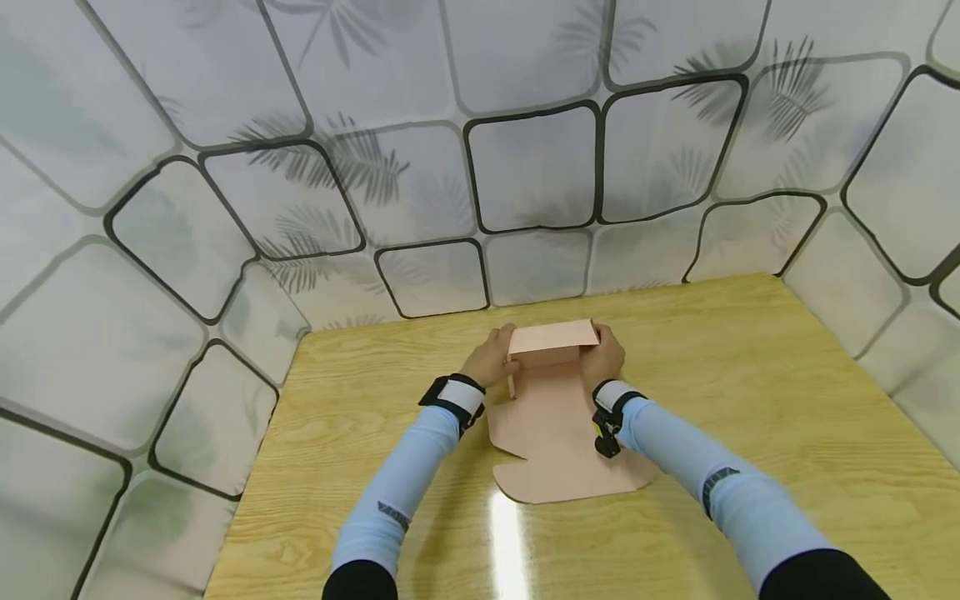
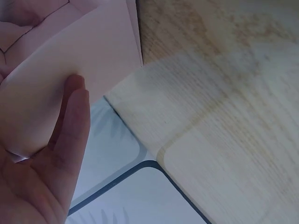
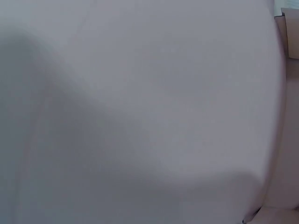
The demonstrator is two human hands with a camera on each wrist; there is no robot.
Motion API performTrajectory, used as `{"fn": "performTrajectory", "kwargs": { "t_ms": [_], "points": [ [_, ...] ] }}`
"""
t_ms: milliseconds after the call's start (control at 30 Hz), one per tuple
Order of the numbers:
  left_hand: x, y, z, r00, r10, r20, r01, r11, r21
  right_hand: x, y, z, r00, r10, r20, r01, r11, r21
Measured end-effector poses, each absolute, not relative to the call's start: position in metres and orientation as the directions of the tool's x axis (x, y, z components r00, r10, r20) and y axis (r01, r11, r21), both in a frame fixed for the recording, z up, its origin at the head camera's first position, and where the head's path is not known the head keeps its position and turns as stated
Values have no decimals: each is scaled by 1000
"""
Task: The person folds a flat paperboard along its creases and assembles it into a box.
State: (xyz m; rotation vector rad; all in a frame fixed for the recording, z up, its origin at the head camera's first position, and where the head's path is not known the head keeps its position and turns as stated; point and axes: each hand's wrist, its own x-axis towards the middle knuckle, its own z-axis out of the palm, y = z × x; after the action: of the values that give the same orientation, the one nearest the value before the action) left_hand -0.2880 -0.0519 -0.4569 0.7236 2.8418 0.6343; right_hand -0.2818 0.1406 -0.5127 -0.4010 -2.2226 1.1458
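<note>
A pinkish cardboard box (image 1: 558, 437), partly folded, lies with its flat flaps toward me. Its far end stands up as a low wall, with a flap (image 1: 553, 335) folded over the top. My left hand (image 1: 489, 357) grips the far left corner, thumb on the near side. In the left wrist view, fingers (image 2: 74, 116) press along the outside of a bent cardboard panel (image 2: 105, 51). At the far right corner, my right hand (image 1: 603, 358) holds the wall, its fingertips partly hidden by cardboard. A pale cardboard surface (image 3: 187, 93) fills most of the right wrist view.
The box rests on a yellow wood-grain table (image 1: 360, 467). Behind and on both sides rise walls covered in pale patterned sheeting (image 1: 532, 171). The table's back edge lies a short way beyond the hands.
</note>
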Motion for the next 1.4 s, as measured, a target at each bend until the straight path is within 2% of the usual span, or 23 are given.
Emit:
{"fn": "performTrajectory", "kwargs": {
  "t_ms": [400, 767, 1067, 1233, 1400],
  "points": [
    [-296, -52, -460, -881, 472, -38, 415, 807, 420, -287, 136, -511, -754, 571, 325, 39, 532, -846],
    [-295, -51, -460, -879, 476, -17, 428, 805, 412, -283, 145, -512, -804, 429, 412, -74, 615, -785],
    [-293, -48, -459, -876, 482, -17, 436, 805, 402, -279, 146, -509, -810, 482, 334, 17, 588, -809],
    [-295, -48, -460, -879, 477, -18, 429, 805, 410, -280, 152, -507, -864, 396, 311, -7, 608, -794],
    [-296, -49, -463, -880, 474, -22, 420, 799, 430, -280, 165, -503, -958, 202, 206, -43, 605, -795]
  ]
}}
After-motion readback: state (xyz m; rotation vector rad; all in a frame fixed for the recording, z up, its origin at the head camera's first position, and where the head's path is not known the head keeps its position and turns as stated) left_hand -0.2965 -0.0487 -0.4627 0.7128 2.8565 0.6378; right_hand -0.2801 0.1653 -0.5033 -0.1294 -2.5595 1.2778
